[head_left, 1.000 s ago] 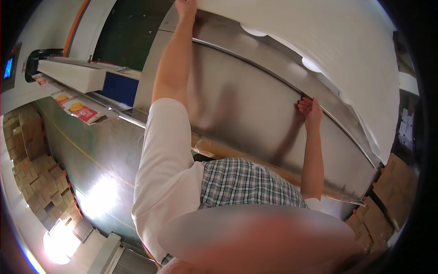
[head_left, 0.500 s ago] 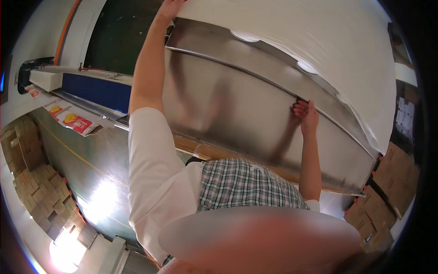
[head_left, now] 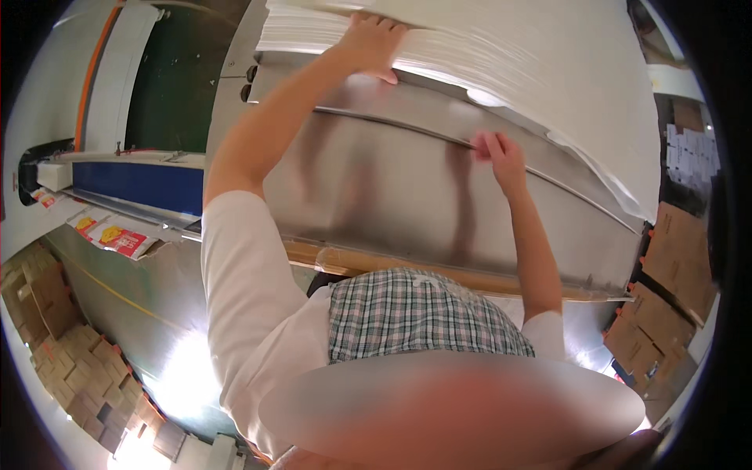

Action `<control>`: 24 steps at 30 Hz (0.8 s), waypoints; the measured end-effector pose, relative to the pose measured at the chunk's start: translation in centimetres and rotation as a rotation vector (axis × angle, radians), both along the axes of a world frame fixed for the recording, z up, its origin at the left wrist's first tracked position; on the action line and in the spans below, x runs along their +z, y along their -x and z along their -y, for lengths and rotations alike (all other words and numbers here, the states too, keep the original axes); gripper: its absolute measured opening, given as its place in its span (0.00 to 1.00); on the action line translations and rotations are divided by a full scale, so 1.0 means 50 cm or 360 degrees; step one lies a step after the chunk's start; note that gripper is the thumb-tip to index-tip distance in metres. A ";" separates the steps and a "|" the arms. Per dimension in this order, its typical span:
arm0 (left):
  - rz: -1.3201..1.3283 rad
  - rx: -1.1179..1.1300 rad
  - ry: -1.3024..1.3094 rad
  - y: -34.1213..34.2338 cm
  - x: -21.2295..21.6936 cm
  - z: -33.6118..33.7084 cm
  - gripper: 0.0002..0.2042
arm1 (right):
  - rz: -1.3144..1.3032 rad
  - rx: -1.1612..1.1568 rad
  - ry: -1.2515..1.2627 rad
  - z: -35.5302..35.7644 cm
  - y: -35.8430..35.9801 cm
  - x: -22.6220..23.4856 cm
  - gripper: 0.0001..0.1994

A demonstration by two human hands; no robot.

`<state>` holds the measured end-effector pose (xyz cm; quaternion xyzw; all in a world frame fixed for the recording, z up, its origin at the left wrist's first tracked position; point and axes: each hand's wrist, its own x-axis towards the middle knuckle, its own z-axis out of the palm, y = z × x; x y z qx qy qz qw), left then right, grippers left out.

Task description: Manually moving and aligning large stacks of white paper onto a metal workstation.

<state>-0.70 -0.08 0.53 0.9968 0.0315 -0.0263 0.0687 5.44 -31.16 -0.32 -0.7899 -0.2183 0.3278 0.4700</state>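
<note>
A thick stack of thin white sheets (head_left: 509, 59) lies over the back of a shiny metal table (head_left: 392, 180). At its front edge, my left hand (head_left: 372, 45) is closed over the layers, with fingertips on top near a dark gap and the thumb lower down. My right hand (head_left: 499, 160) hovers close to the long metal ledge (head_left: 368, 119), below the stack. Its fingers look curled but are smeared by motion, and whether they hold anything is unclear. A white round shape (head_left: 486, 99) shows under the sheets.
On the left stands a machine with a dark blue panel (head_left: 137, 186) and printed red packaging film (head_left: 113, 235). Cardboard boxes lie at the lower left (head_left: 74, 368) and right (head_left: 677, 243). A wooden edge (head_left: 376, 266) runs along the table's front, close to my body.
My left hand has moved right from the stack's far left corner onto its front edge. My right hand has shifted slightly left and up. The stack's layered edge now shows at the left.
</note>
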 end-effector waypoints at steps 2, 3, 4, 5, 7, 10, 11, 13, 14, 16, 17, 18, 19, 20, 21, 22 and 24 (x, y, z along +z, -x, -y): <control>0.0129 0.0004 -0.0083 0.016 -0.011 0.006 0.37 | 0.0591 0.0256 -0.0175 -0.097 -0.020 0.025 0.13; 0.0256 0.0026 -0.0145 0.023 -0.019 0.009 0.36 | 0.0859 0.0331 -0.0355 -0.160 -0.019 0.036 0.12; 0.0261 0.0009 -0.0161 0.028 -0.024 0.007 0.36 | 0.0881 0.0379 -0.0513 -0.219 -0.007 0.052 0.11; 0.0242 0.0037 -0.0152 0.024 -0.026 0.012 0.35 | 0.1125 0.0453 -0.0563 -0.267 -0.010 0.046 0.11; 0.0226 0.0037 -0.0156 0.022 -0.034 0.020 0.33 | 0.1366 0.0570 -0.0510 -0.352 -0.034 0.011 0.12; 0.0181 0.0101 -0.0112 0.017 -0.032 0.022 0.34 | 0.1345 0.0628 -0.0100 -0.377 -0.101 -0.018 0.15; 0.0176 0.0089 -0.0120 0.017 -0.031 0.019 0.34 | 0.1285 0.0670 0.0215 -0.372 -0.118 -0.025 0.17; 0.0179 0.0153 -0.0082 0.018 -0.028 0.018 0.37 | 0.1276 0.0677 0.0380 -0.314 -0.169 -0.021 0.20; 0.0151 0.0146 -0.0141 0.010 -0.025 0.015 0.39 | 0.1304 0.0667 0.0408 -0.277 -0.201 -0.020 0.18; 0.0162 0.0073 -0.0223 -0.024 -0.019 -0.001 0.40 | 0.1397 0.0599 0.0399 -0.192 -0.264 -0.026 0.17; 0.0282 0.0001 -0.0222 -0.038 -0.021 -0.007 0.41 | 0.1392 0.0534 0.0441 -0.155 -0.291 -0.038 0.17; -0.0093 0.0143 -0.0098 -0.058 -0.006 -0.008 0.42 | 0.1510 0.0520 0.0379 -0.115 -0.318 -0.052 0.17; -0.0082 0.0200 -0.0213 -0.055 -0.020 -0.023 0.43 | 0.1636 0.0518 0.0312 -0.083 -0.341 -0.058 0.16; -0.0043 0.0191 -0.0137 -0.048 -0.027 -0.039 0.44 | 0.1435 0.0481 0.0556 -0.068 -0.358 -0.059 0.17; -0.0054 0.0166 -0.0155 -0.047 -0.044 -0.062 0.44 | 0.1478 0.0461 0.0582 -0.041 -0.363 -0.048 0.18; -0.0330 0.0328 -0.0266 -0.071 -0.023 -0.024 0.45 | 0.1511 0.0434 0.0640 0.007 -0.379 -0.044 0.19; -0.0602 0.0485 -0.0393 -0.086 0.000 0.000 0.48 | 0.1508 0.0417 0.0846 0.078 -0.405 -0.017 0.19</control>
